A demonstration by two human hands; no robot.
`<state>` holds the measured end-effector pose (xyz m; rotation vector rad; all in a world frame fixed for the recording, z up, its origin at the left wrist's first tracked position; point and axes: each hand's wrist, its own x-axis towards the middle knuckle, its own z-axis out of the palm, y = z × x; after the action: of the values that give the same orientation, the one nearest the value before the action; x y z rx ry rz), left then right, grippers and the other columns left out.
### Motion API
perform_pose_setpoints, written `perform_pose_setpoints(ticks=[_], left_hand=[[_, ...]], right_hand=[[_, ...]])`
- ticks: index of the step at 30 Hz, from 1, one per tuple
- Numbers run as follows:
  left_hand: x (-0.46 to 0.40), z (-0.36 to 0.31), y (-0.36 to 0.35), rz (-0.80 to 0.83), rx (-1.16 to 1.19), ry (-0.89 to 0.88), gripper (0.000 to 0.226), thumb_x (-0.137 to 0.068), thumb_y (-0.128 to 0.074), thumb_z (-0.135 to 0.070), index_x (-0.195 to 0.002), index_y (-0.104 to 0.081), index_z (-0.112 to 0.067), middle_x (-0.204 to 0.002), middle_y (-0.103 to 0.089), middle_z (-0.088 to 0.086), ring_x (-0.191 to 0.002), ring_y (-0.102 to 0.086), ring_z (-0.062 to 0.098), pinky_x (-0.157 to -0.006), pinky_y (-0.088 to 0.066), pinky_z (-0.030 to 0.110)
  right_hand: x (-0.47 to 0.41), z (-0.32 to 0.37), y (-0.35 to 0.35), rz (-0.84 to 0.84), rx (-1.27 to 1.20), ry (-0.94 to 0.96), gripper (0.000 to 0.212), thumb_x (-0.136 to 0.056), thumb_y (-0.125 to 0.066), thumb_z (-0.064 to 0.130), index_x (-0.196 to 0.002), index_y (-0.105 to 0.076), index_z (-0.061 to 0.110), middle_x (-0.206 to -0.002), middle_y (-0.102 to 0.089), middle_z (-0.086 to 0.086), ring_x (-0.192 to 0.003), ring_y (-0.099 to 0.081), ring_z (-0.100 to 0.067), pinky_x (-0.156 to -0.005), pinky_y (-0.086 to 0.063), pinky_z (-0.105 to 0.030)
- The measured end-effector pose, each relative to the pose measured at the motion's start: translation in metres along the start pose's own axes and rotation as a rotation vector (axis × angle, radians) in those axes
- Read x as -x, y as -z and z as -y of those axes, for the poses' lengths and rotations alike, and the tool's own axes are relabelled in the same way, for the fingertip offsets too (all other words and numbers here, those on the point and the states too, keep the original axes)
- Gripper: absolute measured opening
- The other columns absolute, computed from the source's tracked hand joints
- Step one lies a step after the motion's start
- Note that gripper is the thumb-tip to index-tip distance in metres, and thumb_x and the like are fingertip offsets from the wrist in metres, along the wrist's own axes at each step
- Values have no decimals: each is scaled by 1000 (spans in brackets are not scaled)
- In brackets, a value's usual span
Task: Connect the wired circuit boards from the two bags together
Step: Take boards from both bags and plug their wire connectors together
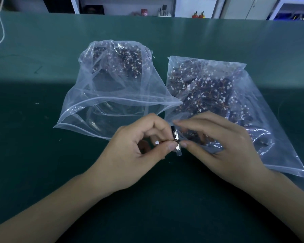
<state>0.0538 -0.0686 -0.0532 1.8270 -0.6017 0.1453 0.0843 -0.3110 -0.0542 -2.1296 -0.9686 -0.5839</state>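
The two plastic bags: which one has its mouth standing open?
The left bag: its zip mouth gapes open toward the person. The right bag lies flat on the table.

- Small dark circuit board with thin wires and a white plug (175,140), upright, pinched between both hands above the table.
- Clear zip bag on the left (112,88), mouth gaping open, boards heaped at its far end.
- Clear zip bag on the right (218,102), lying flat, packed with dark wired boards.

Electronics workshop: green bench mat (42,155), parts shelving (291,7) behind.
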Motion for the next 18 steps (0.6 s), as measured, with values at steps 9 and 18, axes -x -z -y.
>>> perform_pose_setpoints(ticks=[9, 18], left_hand=[[1, 0, 1, 128, 110, 87, 12, -107, -58, -11, -109, -57, -23, -91, -71, -4, -81, -72, 22, -62, -54, 27], [1, -4, 1, 185, 108, 95, 2, -108, -51, -25, -106, -50, -25, -99, -75, 0, -85, -72, 27, -63, -53, 30]], right_hand=[[0, -1, -1, 33, -14, 48, 37, -96, -78, 17, -131, -71, 10, -111, -63, 11, -98, -55, 14, -91, -44, -10], [-1, -2, -1, 42, -54, 47, 10, -98, -79, 16, -99, -82, 7, -101, -71, -5, -87, -68, -12, -77, -51, -19]])
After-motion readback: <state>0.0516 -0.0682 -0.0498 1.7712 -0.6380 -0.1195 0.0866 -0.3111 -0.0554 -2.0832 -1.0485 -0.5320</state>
